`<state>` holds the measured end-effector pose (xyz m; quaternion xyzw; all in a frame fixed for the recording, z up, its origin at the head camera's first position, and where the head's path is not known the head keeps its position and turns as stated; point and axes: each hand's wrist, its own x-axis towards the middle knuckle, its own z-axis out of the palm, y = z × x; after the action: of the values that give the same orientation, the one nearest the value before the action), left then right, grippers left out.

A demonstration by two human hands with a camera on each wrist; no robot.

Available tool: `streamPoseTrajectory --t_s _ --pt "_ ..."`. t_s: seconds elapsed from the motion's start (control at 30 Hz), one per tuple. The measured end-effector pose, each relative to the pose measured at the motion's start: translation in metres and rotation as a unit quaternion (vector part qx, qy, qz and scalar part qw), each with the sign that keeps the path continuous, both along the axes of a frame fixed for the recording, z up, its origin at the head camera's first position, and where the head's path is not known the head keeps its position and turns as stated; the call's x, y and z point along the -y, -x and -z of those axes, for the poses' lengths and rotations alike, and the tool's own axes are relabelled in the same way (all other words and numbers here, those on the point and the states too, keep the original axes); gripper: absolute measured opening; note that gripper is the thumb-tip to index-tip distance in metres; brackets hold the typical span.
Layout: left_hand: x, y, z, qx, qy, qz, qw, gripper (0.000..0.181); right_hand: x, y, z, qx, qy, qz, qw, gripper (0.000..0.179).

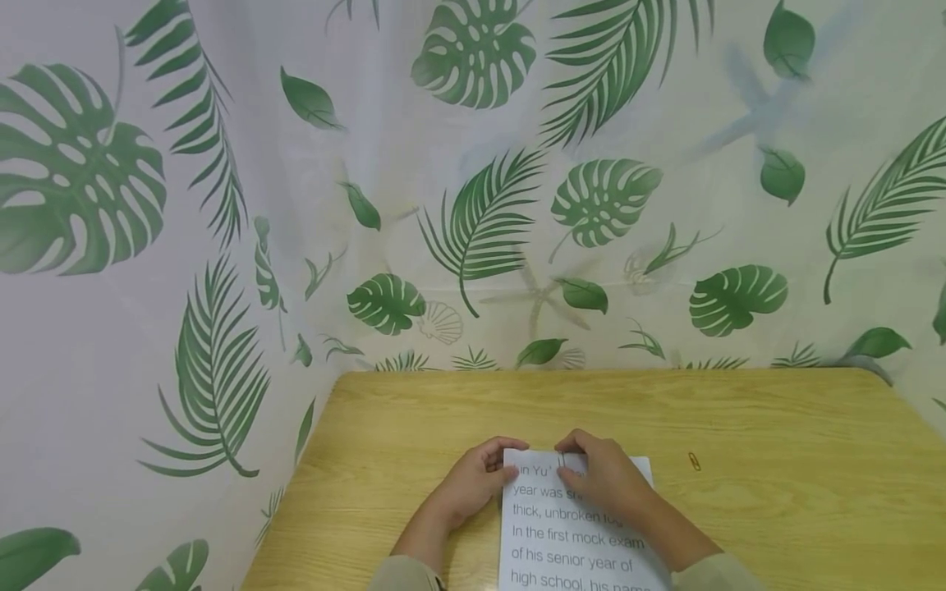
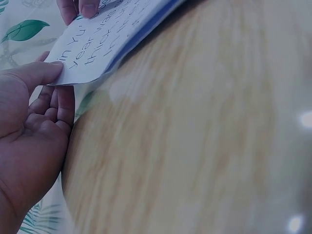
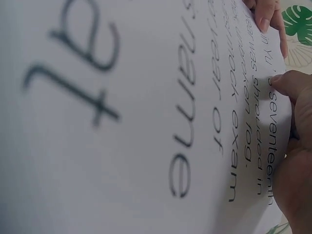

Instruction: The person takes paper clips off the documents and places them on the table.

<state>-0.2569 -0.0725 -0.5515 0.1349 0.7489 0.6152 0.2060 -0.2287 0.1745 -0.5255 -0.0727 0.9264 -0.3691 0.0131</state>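
Printed sheets of paper (image 1: 569,533) lie at the table's front, their top edge lifted in the left wrist view. My left hand (image 1: 476,480) pinches the top left corner, thumb (image 2: 46,73) on the printed face and fingers behind. At the top edge, right of that corner, my right hand (image 1: 609,476) pinches a small paper clip (image 1: 561,460) against the sheets. Its thumb lies on the print; the fingers behind are mostly hidden. How far the clip sits over the edge I cannot tell. In the right wrist view the large text of the paper (image 3: 146,97) fills most of the frame.
Another paper clip (image 1: 694,461), orange-brown, lies on the wooden table (image 1: 798,492) to the right of the sheets. A leaf-patterned curtain (image 1: 628,312) hangs behind the table and along its left side.
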Motion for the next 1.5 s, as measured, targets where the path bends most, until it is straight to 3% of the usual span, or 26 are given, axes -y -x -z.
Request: streamPoseTrajectory --t_s 0.37,0.6,1.1,1.5 --pt "-0.002 -0.001 0.001 -0.006 -0.005 -0.007 0.9999 0.036 -0.001 0.005 0.001 -0.005 0.007 0.025 0.9997 0.030" --pt "-0.001 -0.002 0.002 -0.007 0.002 -0.011 0.9999 0.037 -0.011 0.007 -0.009 -0.040 0.026 0.036 0.9982 0.030" --pt "-0.002 -0.002 0.006 -0.016 -0.001 -0.014 0.9998 0.037 -0.052 -0.001 -0.027 -0.102 0.009 0.049 0.9936 0.029" --pt "-0.003 -0.002 0.006 -0.012 -0.003 -0.019 0.9997 0.038 -0.106 -0.017 -0.022 -0.128 -0.025 0.073 0.9887 0.033"
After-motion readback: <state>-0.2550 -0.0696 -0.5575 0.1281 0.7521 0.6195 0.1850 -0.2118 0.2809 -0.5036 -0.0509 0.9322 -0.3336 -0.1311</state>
